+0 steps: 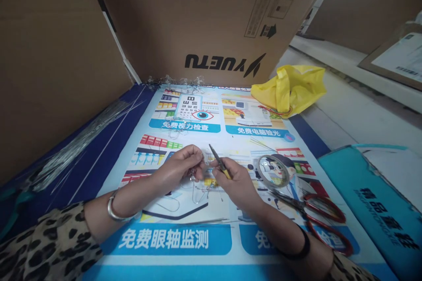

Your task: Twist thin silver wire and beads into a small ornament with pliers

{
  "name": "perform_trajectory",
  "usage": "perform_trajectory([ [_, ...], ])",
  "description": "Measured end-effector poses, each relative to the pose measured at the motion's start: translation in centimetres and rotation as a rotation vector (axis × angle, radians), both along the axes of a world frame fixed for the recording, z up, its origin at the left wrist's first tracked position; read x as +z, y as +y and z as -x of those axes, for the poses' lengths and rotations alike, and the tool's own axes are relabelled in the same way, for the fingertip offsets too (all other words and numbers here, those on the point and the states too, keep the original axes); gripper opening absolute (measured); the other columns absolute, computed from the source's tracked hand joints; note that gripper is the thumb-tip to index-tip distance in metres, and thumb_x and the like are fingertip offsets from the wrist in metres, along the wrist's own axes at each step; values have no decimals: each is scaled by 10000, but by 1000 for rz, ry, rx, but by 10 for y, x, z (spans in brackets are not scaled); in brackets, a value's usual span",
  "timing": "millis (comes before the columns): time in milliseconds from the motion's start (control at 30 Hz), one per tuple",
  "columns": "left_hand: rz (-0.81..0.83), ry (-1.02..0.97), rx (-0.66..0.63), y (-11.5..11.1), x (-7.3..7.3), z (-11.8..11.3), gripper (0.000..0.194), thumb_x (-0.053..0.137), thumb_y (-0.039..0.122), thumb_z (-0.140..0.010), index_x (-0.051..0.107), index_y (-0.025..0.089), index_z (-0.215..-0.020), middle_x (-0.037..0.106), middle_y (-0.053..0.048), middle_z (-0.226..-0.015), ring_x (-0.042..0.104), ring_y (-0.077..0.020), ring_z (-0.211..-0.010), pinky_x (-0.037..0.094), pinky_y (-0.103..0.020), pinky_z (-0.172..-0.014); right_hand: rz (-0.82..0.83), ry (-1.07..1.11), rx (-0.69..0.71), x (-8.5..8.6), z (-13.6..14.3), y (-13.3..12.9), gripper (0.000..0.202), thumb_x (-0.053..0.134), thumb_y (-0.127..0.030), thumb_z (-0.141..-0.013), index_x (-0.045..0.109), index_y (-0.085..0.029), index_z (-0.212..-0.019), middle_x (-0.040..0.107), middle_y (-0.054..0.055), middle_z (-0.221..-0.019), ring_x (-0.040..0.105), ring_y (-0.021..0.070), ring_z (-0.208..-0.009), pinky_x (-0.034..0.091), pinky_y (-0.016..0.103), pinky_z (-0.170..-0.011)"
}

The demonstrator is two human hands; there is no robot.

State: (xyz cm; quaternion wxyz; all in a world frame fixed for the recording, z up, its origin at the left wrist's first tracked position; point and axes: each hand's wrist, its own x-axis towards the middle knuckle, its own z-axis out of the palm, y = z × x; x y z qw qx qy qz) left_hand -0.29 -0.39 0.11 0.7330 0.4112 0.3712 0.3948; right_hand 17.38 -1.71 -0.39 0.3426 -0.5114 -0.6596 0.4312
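Observation:
My left hand (pixel 187 163) is closed in a pinch on a thin bent wire (pixel 194 191) that looks silvery. Loops of this wire hang below the fingers, with small shiny bits (pixel 211 185) near my right hand. My right hand (pixel 238 181) is closed around a slim pointed tool (pixel 218 160) with a dark tip and a yellow handle. Its tip points up and away. Thumb and forefinger of the right hand are close to the left fingertips, by the wire. What exactly the fingertips pinch is too small to make out.
Red-handled scissors (pixel 325 219) and a roll of clear tape (pixel 273 170) lie right of my right arm. A yellow bag (pixel 290 90) is at the back right. Thin wires (pixel 82 145) lie left, shaped wire pieces (pixel 178 81) at the back. Cardboard (pixel 184 17) stands behind.

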Motion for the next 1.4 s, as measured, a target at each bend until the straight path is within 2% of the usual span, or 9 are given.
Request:
perform_trajectory([
  [100,-4,17,-30,-1,1,0,204,582,339,-801,488,158,-814,593,10,-694,541,-82,-515,399,-213,-523,-12,-6,11,0,0,0,171,506,-211,-751,620,-189,-876,607,-23,-727,543,116,-662,419,211,-599],
  [267,-55,116,-91,-2,1,2,196,590,317,-796,519,144,-852,565,22,-530,519,-94,-513,385,-229,-559,-19,-11,18,0,1,0,158,509,-199,-744,617,-186,-859,605,-24,-727,541,116,-666,420,212,-610],
  [500,-101,207,-78,-2,-5,1,171,600,286,-777,496,151,-782,580,19,-522,516,-87,-492,384,-222,-539,-31,-26,11,1,1,0,145,504,-178,-739,612,-193,-835,594,-31,-721,532,114,-670,414,215,-614],
  [700,-74,210,-92,-3,0,-1,188,611,257,-745,445,170,-738,586,27,-500,544,-99,-463,396,-208,-498,-15,-9,9,0,1,0,142,496,-185,-750,601,-194,-846,587,-37,-718,520,103,-651,405,206,-593],
  [833,-86,224,-78,-3,2,-2,164,592,228,-733,439,173,-716,554,47,-470,509,-80,-428,389,-190,-471,-6,-20,19,-1,1,-1,133,502,-198,-754,596,-191,-848,593,-33,-727,527,107,-655,406,209,-595],
  [933,-113,264,-53,-3,-2,-4,150,576,186,-704,427,177,-699,507,73,-454,462,-61,-393,372,-173,-430,-37,-48,43,0,3,0,123,519,-231,-761,591,-188,-850,601,-21,-755,538,120,-691,407,218,-621],
  [1067,-194,350,-61,-4,-11,-5,113,535,159,-688,426,181,-708,495,72,-514,473,-65,-409,355,-165,-393,-95,-168,12,3,8,2,109,547,-290,-754,556,-182,-754,574,-18,-693,521,128,-656,384,225,-584],
  [1200,-268,446,-33,-5,-13,-6,109,539,160,-679,431,173,-672,495,60,-535,475,-58,-437,356,-157,-410,-87,-222,-4,4,13,4,82,511,-265,-766,548,-193,-755,590,-23,-687,528,126,-638,377,222,-573],
  [1400,-215,419,-41,-5,-11,-9,102,518,162,-666,418,182,-664,485,68,-464,466,-72,-378,365,-167,-379,-80,-243,-12,5,16,4,111,479,-225,-758,570,-202,-816,632,-9,-745,562,147,-678,398,238,-596],
])
